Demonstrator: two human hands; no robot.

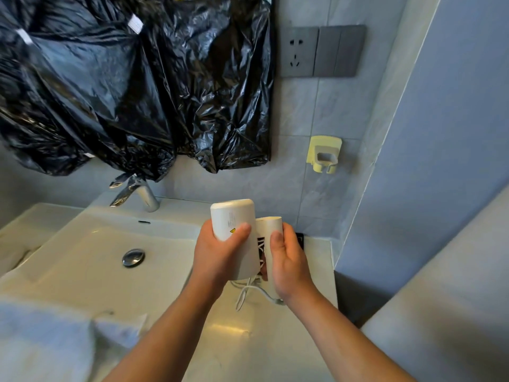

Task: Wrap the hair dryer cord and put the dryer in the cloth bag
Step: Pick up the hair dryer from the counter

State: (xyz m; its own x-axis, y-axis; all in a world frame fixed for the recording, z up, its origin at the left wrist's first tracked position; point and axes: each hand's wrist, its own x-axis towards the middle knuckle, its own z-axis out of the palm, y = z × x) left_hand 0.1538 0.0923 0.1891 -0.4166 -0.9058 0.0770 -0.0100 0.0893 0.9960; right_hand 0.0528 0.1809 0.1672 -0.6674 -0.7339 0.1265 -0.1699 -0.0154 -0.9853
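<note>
1. Nearest us, a pale cloth (46,337) is lying at the counter's left edge.
2. We are holding the white hair dryer (234,224) above the counter (220,354), right of the sink basin (91,252); its cord (245,295) is dangling beneath.
3. Our left hand (217,252) is gripping the body; our right hand (289,260) is clasping the folded handle.
4. Beyond, open wall is surrounding a yellow holder (324,153).

head | looks forward-down | close over sink (82,244) | single view
</note>
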